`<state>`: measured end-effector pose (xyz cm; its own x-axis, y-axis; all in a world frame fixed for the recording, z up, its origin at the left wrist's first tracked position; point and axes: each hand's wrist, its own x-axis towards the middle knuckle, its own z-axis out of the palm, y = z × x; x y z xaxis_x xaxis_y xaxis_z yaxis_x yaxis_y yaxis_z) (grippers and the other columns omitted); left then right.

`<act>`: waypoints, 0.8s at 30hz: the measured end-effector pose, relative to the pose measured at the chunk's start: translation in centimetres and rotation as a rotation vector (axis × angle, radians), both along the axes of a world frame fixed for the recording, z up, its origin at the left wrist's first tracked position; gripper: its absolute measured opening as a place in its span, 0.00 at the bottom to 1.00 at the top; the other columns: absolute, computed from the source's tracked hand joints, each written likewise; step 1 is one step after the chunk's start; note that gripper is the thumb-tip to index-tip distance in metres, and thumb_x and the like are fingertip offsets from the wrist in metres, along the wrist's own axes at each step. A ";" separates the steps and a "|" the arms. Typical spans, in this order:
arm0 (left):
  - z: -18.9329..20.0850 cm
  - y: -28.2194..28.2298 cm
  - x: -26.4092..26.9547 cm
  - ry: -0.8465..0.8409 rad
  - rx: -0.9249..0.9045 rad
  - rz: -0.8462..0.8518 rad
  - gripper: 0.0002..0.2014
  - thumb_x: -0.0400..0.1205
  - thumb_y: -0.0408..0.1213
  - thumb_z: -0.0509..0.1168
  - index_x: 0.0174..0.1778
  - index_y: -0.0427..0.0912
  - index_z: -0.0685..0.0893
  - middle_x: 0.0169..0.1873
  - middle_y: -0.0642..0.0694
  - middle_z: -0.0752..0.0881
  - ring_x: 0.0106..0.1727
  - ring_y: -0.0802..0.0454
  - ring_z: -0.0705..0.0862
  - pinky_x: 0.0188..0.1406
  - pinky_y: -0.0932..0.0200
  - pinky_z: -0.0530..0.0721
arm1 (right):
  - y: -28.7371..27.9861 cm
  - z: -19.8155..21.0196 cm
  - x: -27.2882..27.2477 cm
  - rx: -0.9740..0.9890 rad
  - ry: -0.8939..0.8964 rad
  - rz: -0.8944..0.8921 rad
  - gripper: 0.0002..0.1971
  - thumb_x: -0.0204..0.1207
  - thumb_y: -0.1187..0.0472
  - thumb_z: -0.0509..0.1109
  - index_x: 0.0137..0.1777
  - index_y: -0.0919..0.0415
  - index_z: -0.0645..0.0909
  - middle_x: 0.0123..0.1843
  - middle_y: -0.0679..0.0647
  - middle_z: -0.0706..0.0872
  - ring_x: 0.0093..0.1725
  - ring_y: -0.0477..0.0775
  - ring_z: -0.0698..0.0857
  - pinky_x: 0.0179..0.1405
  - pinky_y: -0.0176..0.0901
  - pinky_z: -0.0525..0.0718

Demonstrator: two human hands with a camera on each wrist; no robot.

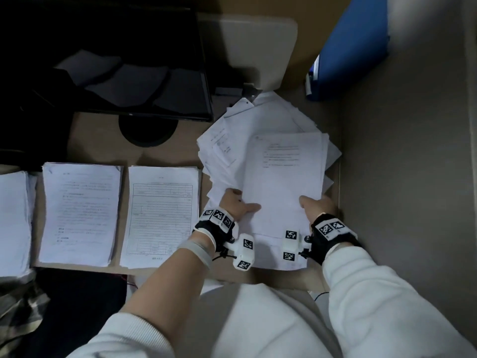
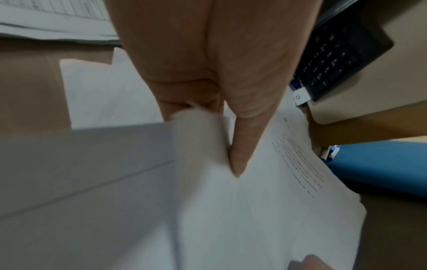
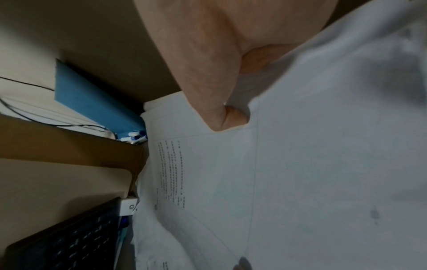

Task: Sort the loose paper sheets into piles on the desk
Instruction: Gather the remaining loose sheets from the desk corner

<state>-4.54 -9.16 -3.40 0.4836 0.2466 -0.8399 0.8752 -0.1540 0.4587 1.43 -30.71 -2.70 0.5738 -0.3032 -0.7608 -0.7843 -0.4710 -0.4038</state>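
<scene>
A messy heap of loose paper sheets (image 1: 232,140) lies at the desk's right side. On top of it is a printed sheet (image 1: 284,182) with a few text lines near its far end. My left hand (image 1: 238,205) pinches its near left edge, thumb (image 2: 235,146) on top and fingers underneath. My right hand (image 1: 316,205) pinches the near right edge, thumb (image 3: 221,109) pressed on the sheet (image 3: 323,164). Three tidy piles lie in a row to the left: a blank-topped pile (image 1: 13,220), a text pile (image 1: 80,213) and a form pile (image 1: 162,215).
A dark monitor (image 1: 116,60) on a round base (image 1: 148,130) stands behind the piles. A blue binder (image 1: 351,47) leans at the back right, and a grey partition (image 1: 400,177) walls the right side. A keyboard (image 2: 335,54) sits beyond the heap. Dark cloth (image 1: 77,306) hangs below the front edge.
</scene>
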 end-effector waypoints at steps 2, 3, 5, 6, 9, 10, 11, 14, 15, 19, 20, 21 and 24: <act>0.7 0.1 0.3 -0.037 -0.067 0.017 0.20 0.65 0.43 0.80 0.51 0.41 0.85 0.46 0.46 0.87 0.50 0.46 0.87 0.52 0.53 0.89 | 0.9 0.8 0.4 0.007 -0.059 0.025 0.11 0.66 0.57 0.71 0.48 0.57 0.85 0.45 0.48 0.90 0.41 0.55 0.87 0.48 0.46 0.86; 1.1 0.1 0.5 -0.064 -0.099 0.058 0.11 0.71 0.41 0.78 0.44 0.42 0.86 0.43 0.45 0.88 0.47 0.45 0.87 0.47 0.55 0.88 | 1.2 1.2 0.7 0.030 -0.087 0.038 0.10 0.71 0.61 0.70 0.52 0.58 0.85 0.47 0.49 0.89 0.42 0.55 0.85 0.45 0.42 0.82; 1.4 0.4 1.0 -0.122 -0.097 0.139 0.07 0.80 0.39 0.72 0.40 0.40 0.86 0.42 0.42 0.88 0.46 0.44 0.87 0.45 0.54 0.86 | 2.0 1.7 1.9 0.085 -0.141 0.075 0.11 0.77 0.66 0.68 0.58 0.61 0.84 0.50 0.53 0.87 0.43 0.55 0.83 0.36 0.31 0.78; 1.4 0.6 1.3 -0.142 -0.052 0.142 0.10 0.82 0.41 0.69 0.42 0.37 0.87 0.42 0.40 0.88 0.45 0.43 0.87 0.44 0.54 0.86 | 2.5 2.1 2.5 0.106 -0.165 0.101 0.12 0.78 0.66 0.68 0.60 0.61 0.84 0.51 0.54 0.87 0.44 0.55 0.82 0.32 0.29 0.78; 1.5 1.3 2.2 -0.201 0.088 0.096 0.15 0.83 0.42 0.67 0.45 0.31 0.86 0.39 0.39 0.86 0.41 0.44 0.83 0.33 0.58 0.77 | 3.6 2.2 4.5 0.185 -0.213 0.113 0.15 0.80 0.56 0.73 0.64 0.59 0.84 0.56 0.51 0.87 0.54 0.54 0.84 0.52 0.36 0.79; 1.4 1.7 2.5 -0.213 0.108 0.088 0.15 0.83 0.42 0.67 0.45 0.29 0.86 0.39 0.39 0.86 0.40 0.44 0.82 0.31 0.60 0.75 | 3.9 2.4 5.1 0.197 -0.214 0.120 0.18 0.79 0.49 0.73 0.64 0.57 0.84 0.56 0.49 0.86 0.57 0.54 0.84 0.58 0.40 0.77; 1.5 2.1 2.8 -0.219 0.121 0.083 0.15 0.82 0.42 0.68 0.45 0.29 0.87 0.38 0.39 0.86 0.38 0.45 0.82 0.29 0.61 0.75 | 4.1 2.5 5.6 0.189 -0.207 0.141 0.20 0.78 0.42 0.72 0.63 0.53 0.84 0.55 0.47 0.85 0.57 0.54 0.83 0.60 0.42 0.76; 1.0 2.9 3.7 -0.191 0.142 0.088 0.10 0.76 0.38 0.74 0.44 0.34 0.86 0.40 0.41 0.87 0.39 0.47 0.84 0.34 0.59 0.83 | 4.6 2.0 7.1 0.143 -0.168 0.178 0.20 0.74 0.35 0.72 0.53 0.51 0.84 0.53 0.50 0.88 0.55 0.57 0.86 0.64 0.50 0.82; 0.6 3.1 4.0 -0.166 0.140 0.095 0.11 0.73 0.35 0.76 0.46 0.33 0.86 0.43 0.40 0.88 0.41 0.45 0.85 0.38 0.57 0.85 | 4.7 1.7 7.6 0.121 -0.170 0.205 0.18 0.75 0.38 0.74 0.52 0.53 0.86 0.53 0.51 0.90 0.55 0.59 0.87 0.64 0.52 0.84; -0.5 2.9 6.3 -0.138 0.044 0.221 0.34 0.64 0.36 0.82 0.67 0.33 0.80 0.61 0.37 0.87 0.60 0.38 0.85 0.62 0.43 0.85 | 5.8 0.5 10.2 0.050 -0.187 0.331 0.19 0.75 0.53 0.76 0.63 0.61 0.86 0.60 0.56 0.89 0.60 0.62 0.87 0.62 0.53 0.85; -1.1 2.9 7.0 -0.137 0.028 0.245 0.42 0.59 0.43 0.83 0.69 0.34 0.79 0.63 0.38 0.86 0.63 0.38 0.85 0.65 0.42 0.84 | 6.0 0.2 11.0 0.030 -0.177 0.345 0.21 0.73 0.54 0.77 0.64 0.62 0.85 0.61 0.57 0.88 0.60 0.62 0.86 0.61 0.53 0.85; -2.0 3.0 7.6 -0.144 0.009 0.279 0.49 0.53 0.51 0.81 0.71 0.35 0.78 0.65 0.39 0.85 0.65 0.39 0.84 0.66 0.42 0.83 | 6.3 -0.2 11.9 0.005 -0.149 0.361 0.24 0.71 0.53 0.78 0.65 0.63 0.84 0.62 0.57 0.88 0.61 0.61 0.86 0.62 0.54 0.85; -3.7 3.1 9.4 -0.139 -0.005 0.353 0.60 0.47 0.57 0.78 0.77 0.36 0.71 0.70 0.40 0.80 0.71 0.39 0.79 0.72 0.41 0.79 | 6.3 -3.1 13.6 -0.019 -0.040 0.336 0.50 0.49 0.39 0.83 0.71 0.62 0.77 0.65 0.57 0.85 0.59 0.60 0.87 0.60 0.57 0.87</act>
